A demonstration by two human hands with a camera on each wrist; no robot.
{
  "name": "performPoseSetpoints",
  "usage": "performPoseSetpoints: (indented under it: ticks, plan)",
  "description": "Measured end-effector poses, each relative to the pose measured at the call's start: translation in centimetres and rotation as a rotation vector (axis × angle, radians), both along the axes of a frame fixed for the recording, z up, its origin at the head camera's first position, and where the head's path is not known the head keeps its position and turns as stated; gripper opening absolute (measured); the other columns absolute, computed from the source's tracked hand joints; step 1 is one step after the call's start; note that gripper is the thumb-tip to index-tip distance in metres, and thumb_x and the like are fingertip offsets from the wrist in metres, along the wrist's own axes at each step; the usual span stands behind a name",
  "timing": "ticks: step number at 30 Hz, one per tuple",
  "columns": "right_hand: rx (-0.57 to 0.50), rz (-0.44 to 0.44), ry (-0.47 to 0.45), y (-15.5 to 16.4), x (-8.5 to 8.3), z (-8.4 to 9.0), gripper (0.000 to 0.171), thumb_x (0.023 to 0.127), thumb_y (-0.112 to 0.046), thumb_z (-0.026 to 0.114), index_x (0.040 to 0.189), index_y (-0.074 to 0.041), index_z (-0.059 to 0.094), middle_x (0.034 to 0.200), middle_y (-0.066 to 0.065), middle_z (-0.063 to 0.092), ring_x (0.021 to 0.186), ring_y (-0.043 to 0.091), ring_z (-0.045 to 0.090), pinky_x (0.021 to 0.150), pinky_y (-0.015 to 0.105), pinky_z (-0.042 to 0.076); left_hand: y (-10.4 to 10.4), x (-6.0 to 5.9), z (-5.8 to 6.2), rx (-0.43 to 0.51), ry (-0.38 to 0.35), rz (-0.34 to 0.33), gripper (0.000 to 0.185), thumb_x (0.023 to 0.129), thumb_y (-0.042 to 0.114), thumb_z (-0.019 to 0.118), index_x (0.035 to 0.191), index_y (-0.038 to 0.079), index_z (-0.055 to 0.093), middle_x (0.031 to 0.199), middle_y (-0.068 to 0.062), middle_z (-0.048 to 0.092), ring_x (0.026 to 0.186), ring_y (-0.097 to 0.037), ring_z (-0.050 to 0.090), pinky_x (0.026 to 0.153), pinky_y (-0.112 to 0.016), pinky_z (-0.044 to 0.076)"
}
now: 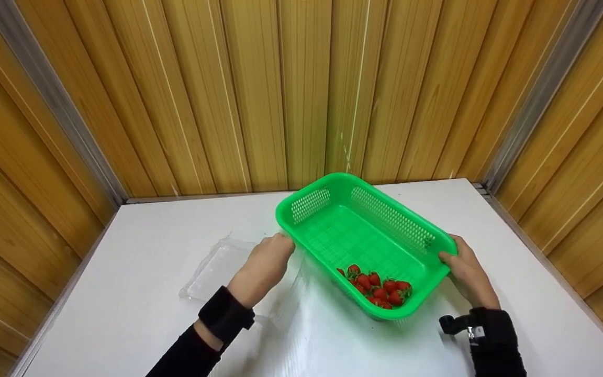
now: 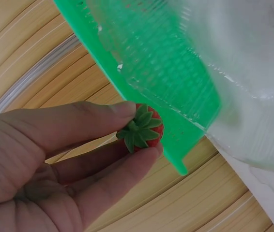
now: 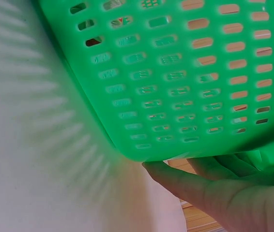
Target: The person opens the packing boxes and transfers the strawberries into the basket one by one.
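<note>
My left hand (image 1: 265, 267) is beside the left rim of a green plastic basket (image 1: 385, 222). In the left wrist view its thumb and fingers pinch a strawberry (image 2: 144, 129) by its sides, green leaves facing the camera. My right hand (image 1: 466, 269) grips the basket's right end, thumb over the rim; the right wrist view shows that hand (image 3: 229, 193) against the slotted wall (image 3: 171, 106). Several red strawberries (image 1: 380, 293) lie gathered in the basket's near corner. The basket is tilted toward me. Left of it, a clear plastic container (image 1: 218, 269) rests on the table, partly behind my left hand.
The white table (image 1: 118, 293) meets wood-patterned panel walls (image 1: 301, 94) at the back and both sides. Metal strips (image 1: 537, 99) run down the corners. The clear container (image 2: 253, 63) is hard to make out against the white surface.
</note>
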State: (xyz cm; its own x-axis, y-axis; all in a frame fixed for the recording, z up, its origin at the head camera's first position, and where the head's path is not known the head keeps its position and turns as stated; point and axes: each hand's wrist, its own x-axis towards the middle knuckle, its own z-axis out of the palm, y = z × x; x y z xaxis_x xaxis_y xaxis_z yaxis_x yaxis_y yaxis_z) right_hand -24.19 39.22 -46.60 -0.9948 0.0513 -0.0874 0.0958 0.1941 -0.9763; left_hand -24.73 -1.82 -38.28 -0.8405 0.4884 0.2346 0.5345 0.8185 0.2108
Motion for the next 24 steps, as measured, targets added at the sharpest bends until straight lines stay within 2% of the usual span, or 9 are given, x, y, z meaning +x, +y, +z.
performPoseSetpoints:
  ticks: [7,13,15,24]
  plan:
    - [0.007,0.010,0.007,0.0,0.0,0.0,0.057,0.094,0.000,0.036,0.144,0.004,0.011,0.134,0.025,0.027,0.111,0.029,0.040,0.085,0.029,0.048,0.4,0.6,1.2,0.034,-0.009,0.032,0.027,0.086,-0.012,0.052,0.097,0.010,0.063,0.085,-0.010,0.064,0.078,-0.026,0.065,0.055,-0.036,0.050]
    - [0.021,0.014,0.014,0.0,-0.1,-0.1,0.055,0.094,-0.001,0.036,0.144,0.005,0.012,0.134,0.025,0.028,0.110,0.028,0.041,0.084,0.027,0.047,1.8,1.3,1.9,-0.030,-0.017,0.048,0.023,0.084,-0.013,0.054,0.079,0.007,0.064,0.079,-0.010,0.060,0.077,-0.030,0.064,0.055,-0.037,0.051]
    - [0.021,0.013,0.014,-0.1,-0.1,0.0,0.055,0.095,-0.002,0.036,0.143,0.005,0.012,0.133,0.026,0.028,0.110,0.028,0.043,0.083,0.027,0.048,2.5,1.5,2.1,-0.044,-0.025,0.050,0.023,0.083,-0.013,0.055,0.080,0.007,0.066,0.079,-0.009,0.059,0.077,-0.031,0.064,0.055,-0.037,0.051]
    - [0.002,0.001,-0.004,-0.1,-0.2,0.0,0.055,0.094,-0.001,0.036,0.143,0.006,0.011,0.135,0.027,0.027,0.111,0.028,0.045,0.083,0.028,0.050,6.1,2.6,1.8,-0.043,0.047,-0.047,0.025,0.077,-0.014,0.060,0.076,0.010,0.065,0.072,-0.005,0.056,0.072,-0.025,0.062,0.054,-0.030,0.049]
